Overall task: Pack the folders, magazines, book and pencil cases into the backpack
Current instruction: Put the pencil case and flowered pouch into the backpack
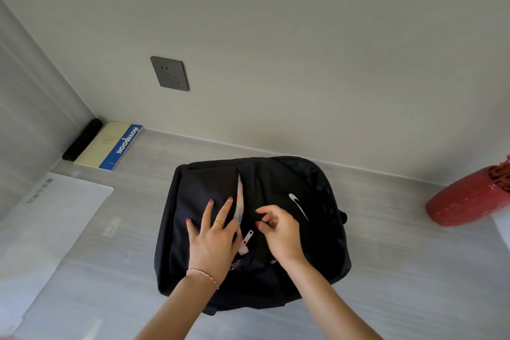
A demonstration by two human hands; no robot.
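Your left hand [214, 232] presses spread on the backpack [248, 229]; right hand [278, 232] pinches its fabric. Packing looks nearly done; a notebook [110, 146] remains at the bench's far-left corner.

A black backpack [254, 229] lies flat on the grey desk [400, 270], its zip slit partly open with a pale, colourful edge [239, 205] showing inside. The left hand [214, 240] presses flat on the fabric left of the slit while the right hand [278, 232] pinches near the zip pull [248, 236]. A notebook [110, 145] lies far left by the wall, a red vase [469, 199] at the right edge
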